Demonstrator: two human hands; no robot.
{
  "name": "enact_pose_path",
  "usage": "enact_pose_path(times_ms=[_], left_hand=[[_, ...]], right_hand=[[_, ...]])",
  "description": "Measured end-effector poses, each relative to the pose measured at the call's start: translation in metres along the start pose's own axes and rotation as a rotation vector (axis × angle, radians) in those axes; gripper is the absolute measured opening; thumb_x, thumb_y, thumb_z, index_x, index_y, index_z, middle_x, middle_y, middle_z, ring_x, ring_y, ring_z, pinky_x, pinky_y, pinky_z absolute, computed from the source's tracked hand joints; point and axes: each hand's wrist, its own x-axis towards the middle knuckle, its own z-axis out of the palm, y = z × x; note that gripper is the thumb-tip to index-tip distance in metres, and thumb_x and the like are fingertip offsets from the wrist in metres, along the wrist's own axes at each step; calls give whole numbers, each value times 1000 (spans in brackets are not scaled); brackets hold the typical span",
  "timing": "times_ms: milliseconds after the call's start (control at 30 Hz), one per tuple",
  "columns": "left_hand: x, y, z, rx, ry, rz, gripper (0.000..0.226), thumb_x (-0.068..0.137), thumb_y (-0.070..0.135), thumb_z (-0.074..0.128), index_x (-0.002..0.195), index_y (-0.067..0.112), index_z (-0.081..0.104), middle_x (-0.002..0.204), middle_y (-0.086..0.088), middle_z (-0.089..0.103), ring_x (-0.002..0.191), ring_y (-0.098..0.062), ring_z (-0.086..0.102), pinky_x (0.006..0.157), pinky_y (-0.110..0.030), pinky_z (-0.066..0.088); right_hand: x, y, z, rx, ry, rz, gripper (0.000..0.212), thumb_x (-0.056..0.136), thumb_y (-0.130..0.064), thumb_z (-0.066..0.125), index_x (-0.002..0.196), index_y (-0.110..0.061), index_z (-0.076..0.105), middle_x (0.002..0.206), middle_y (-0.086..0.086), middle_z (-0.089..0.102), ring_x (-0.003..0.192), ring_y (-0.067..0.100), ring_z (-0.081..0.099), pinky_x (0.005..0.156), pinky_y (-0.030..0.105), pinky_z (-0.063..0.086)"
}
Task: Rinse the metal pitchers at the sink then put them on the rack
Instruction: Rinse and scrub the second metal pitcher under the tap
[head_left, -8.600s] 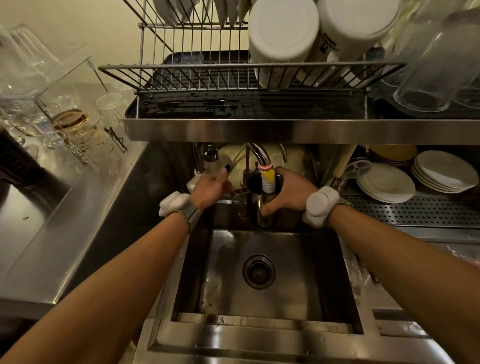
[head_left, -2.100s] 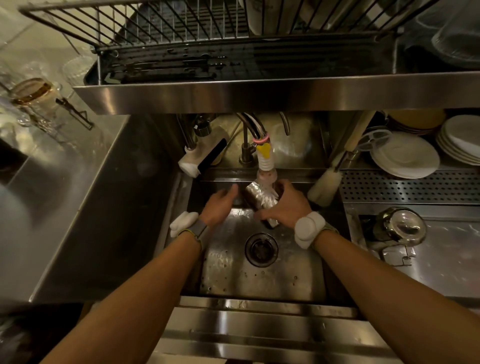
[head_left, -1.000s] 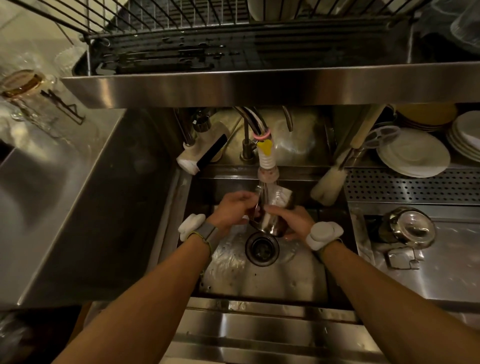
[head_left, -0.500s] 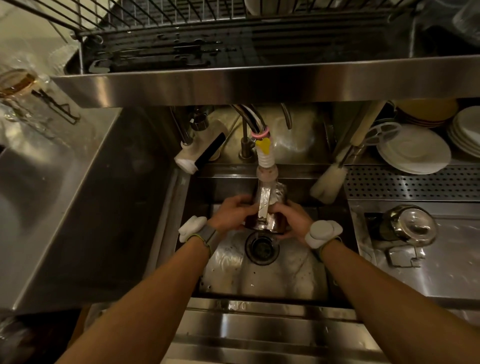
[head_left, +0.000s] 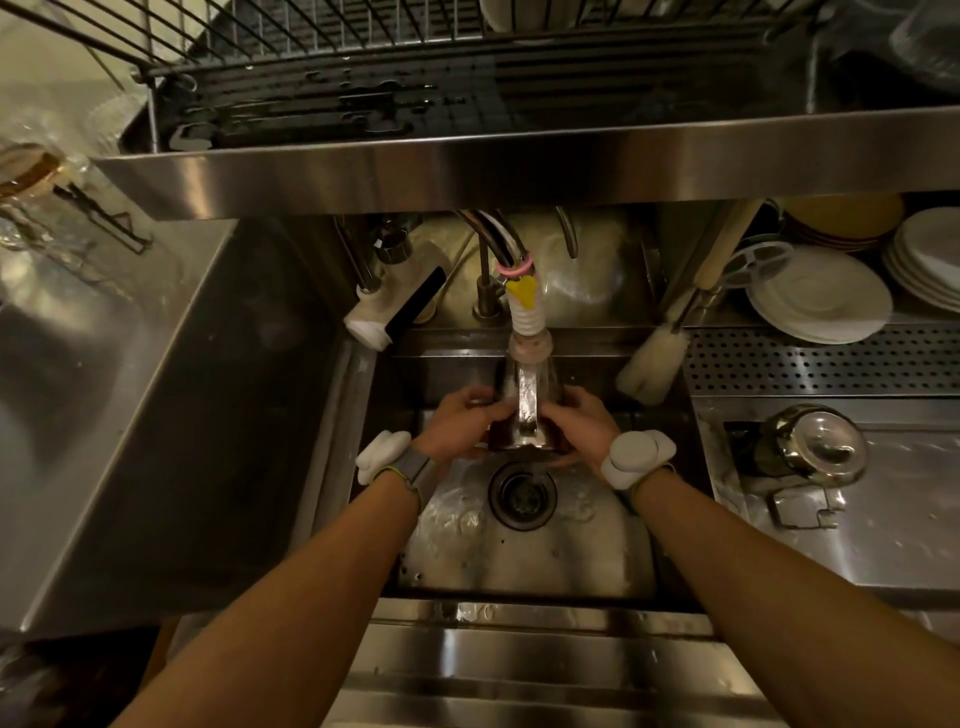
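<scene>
A small metal pitcher (head_left: 525, 415) is held over the sink (head_left: 519, 561), right under the faucet nozzle (head_left: 525, 322), with water running onto it. My left hand (head_left: 460, 423) grips its left side and my right hand (head_left: 576, 426) grips its right side. Its handle faces me. A second metal pitcher (head_left: 810, 449) lies on its side on the counter to the right of the sink. The wire dish rack (head_left: 363, 47) sits on the steel shelf above the sink.
White saucers (head_left: 821, 296) and plates (head_left: 930, 260) are stacked at the back right on a perforated drain board (head_left: 821, 361). A white bottle brush (head_left: 652, 364) leans by the sink's right rear corner. Glassware (head_left: 36, 171) stands at the left.
The pitcher went from up at the faucet down into the sink. My left hand left the tap handle and joined the right on the pitcher. In the last second both hands hardly moved.
</scene>
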Motion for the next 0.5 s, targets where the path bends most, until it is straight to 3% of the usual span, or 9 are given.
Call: enact_pose_path(times_ms=[67, 233, 300, 400, 500], left_hand=[[2, 1, 0, 40, -3, -23, 45, 81, 48, 65, 115, 21, 56, 108, -6, 65, 86, -23, 64, 67, -31, 50], [7, 0, 1, 57, -9, -63, 63, 76, 64, 61, 106, 10, 67, 102, -13, 72, 96, -30, 68, 92, -47, 54], [7, 1, 2, 56, 0, -59, 65, 76, 66, 59, 108, 10, 66, 100, -12, 72, 96, -30, 68, 91, -46, 54], [3, 4, 2, 69, -10, -69, 65, 73, 71, 56, 106, 16, 65, 93, -4, 70, 89, -25, 66, 72, -36, 55], [0, 7, 3, 10, -150, -117, 61, 68, 73, 58, 103, 24, 67, 96, -3, 72, 93, -23, 68, 67, -35, 57]], right_hand=[[-3, -5, 1, 9, -34, 97, 63, 76, -51, 68, 124, -17, 48, 113, 10, 61, 94, 30, 63, 67, 46, 59], [-5, -10, 3, -31, -60, 200, 65, 67, -73, 59, 93, -14, 66, 93, 13, 69, 84, 32, 67, 60, 45, 59], [-5, -10, 3, -22, -53, 190, 65, 70, -71, 59, 98, -12, 66, 97, 15, 69, 85, 34, 68, 62, 47, 59], [-5, -10, 2, 46, -58, 167, 58, 78, -61, 58, 107, -12, 63, 109, 17, 66, 94, 36, 65, 69, 52, 57], [-5, -10, 0, 231, -130, 182, 58, 82, -60, 53, 119, -16, 59, 117, 15, 62, 106, 36, 59, 79, 56, 53]])
